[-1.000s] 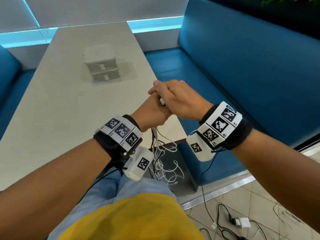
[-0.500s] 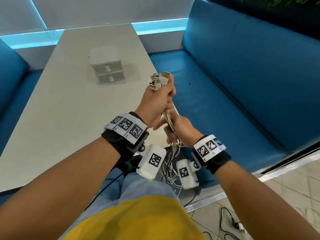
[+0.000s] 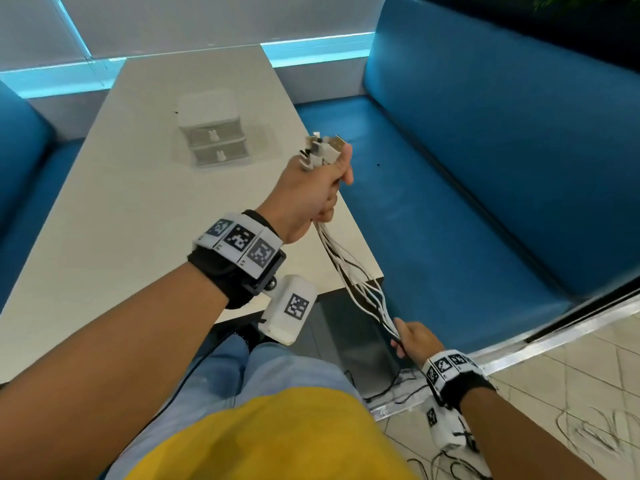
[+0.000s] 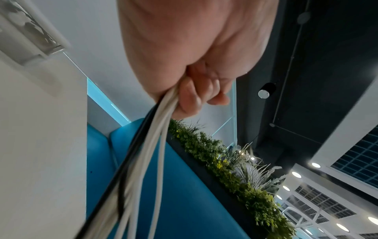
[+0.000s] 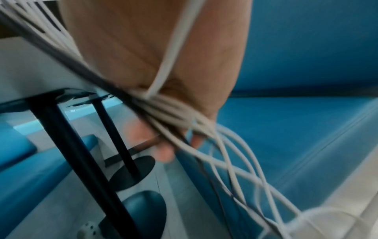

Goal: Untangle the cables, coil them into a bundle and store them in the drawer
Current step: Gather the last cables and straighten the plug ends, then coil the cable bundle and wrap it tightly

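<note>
Cables [image 3: 349, 268] stretched taut — gripped by both hands

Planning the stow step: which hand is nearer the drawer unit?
Left. The left hand holds the cables beside the drawer unit; the right hand is below the table edge.

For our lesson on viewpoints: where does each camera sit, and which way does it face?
Head: looks down at both forearms, the left hand and right hand stretching white and black cables.
Left wrist: looks up past the fist toward the ceiling.
Right wrist: looks along the palm under the table.
All share the cables.
</note>
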A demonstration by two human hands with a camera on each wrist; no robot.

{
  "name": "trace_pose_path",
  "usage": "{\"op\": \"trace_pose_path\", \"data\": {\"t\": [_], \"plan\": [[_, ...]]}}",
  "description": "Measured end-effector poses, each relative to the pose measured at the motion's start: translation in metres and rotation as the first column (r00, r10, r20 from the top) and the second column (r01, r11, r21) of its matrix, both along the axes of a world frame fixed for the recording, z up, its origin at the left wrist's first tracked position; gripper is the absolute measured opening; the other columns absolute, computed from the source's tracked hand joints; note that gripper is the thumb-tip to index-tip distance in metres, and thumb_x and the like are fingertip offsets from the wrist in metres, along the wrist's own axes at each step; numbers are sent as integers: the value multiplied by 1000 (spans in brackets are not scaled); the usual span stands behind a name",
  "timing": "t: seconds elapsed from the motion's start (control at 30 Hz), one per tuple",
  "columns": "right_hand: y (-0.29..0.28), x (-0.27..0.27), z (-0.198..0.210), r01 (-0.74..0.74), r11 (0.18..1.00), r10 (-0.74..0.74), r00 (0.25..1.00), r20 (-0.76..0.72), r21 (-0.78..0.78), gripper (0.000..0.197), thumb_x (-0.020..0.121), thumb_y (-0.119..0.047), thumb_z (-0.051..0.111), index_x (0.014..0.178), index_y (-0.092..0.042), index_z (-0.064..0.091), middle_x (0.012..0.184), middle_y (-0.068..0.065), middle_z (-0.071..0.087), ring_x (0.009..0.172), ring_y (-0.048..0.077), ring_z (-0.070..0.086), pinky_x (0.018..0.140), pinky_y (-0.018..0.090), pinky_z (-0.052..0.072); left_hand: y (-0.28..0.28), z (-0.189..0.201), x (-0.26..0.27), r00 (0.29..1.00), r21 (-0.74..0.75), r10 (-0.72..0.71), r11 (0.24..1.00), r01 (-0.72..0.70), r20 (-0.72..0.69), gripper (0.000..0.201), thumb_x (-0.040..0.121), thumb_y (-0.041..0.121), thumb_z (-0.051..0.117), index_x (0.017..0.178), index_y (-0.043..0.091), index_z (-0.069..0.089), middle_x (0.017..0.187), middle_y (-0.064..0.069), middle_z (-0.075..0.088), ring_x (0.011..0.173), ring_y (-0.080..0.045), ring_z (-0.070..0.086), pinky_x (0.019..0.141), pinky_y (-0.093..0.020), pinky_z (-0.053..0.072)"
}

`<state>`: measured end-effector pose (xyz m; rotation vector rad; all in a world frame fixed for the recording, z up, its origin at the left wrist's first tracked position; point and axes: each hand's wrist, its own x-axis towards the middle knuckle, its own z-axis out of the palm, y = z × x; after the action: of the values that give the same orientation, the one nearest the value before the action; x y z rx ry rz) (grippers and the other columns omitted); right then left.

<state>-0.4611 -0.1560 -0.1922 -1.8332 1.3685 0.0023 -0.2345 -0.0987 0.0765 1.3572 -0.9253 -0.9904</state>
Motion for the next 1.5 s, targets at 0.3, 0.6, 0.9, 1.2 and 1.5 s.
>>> {"op": "trace_pose_path", "data": {"t": [0.3,0.6,0.9,1.2,1.5], "plan": [[-48,22,115,213,977,-199,849,490,28,29,94,-1,48,73,-14,61,69,7,60,55,8,59,55,17,47,-2,-21,-32,979,9,-194,981,194,55,41,100,35,46,67,12,53,49,5,24,43,-12,18,45,-23,20],[18,78,206,-239,969,213,698,684,-57,40,78,12,60,103,-17,49,87,2,59,74,8,58,70,26,50,-7,-29,-49,984,-1,51,999,-52,-168,38,98,38,50,70,12,51,45,3,21,40,-11,18,44,-24,19],[39,108,202,-110,875,365,789,494,-471,22,96,-33,54,116,-26,50,55,-8,45,46,10,38,46,19,30,10,-24,7,884,141,234,971,-192,-404,31,91,34,64,75,10,53,48,3,39,42,-12,46,56,-26,50],[41,146,232,-377,630,447,891,-80,-679,20,104,-34,28,93,-18,32,73,2,48,64,29,45,56,37,32,17,-9,33,827,187,474,880,-436,-301,26,77,28,80,75,16,57,53,4,54,55,-12,51,59,-25,45],[23,167,288,-770,502,633,637,-439,-393,23,103,-30,37,105,-16,56,82,1,50,77,23,48,62,31,33,43,18,84,866,-77,437,899,-432,243,44,91,54,54,123,25,59,121,10,60,111,-6,55,92,-24,38]]}}
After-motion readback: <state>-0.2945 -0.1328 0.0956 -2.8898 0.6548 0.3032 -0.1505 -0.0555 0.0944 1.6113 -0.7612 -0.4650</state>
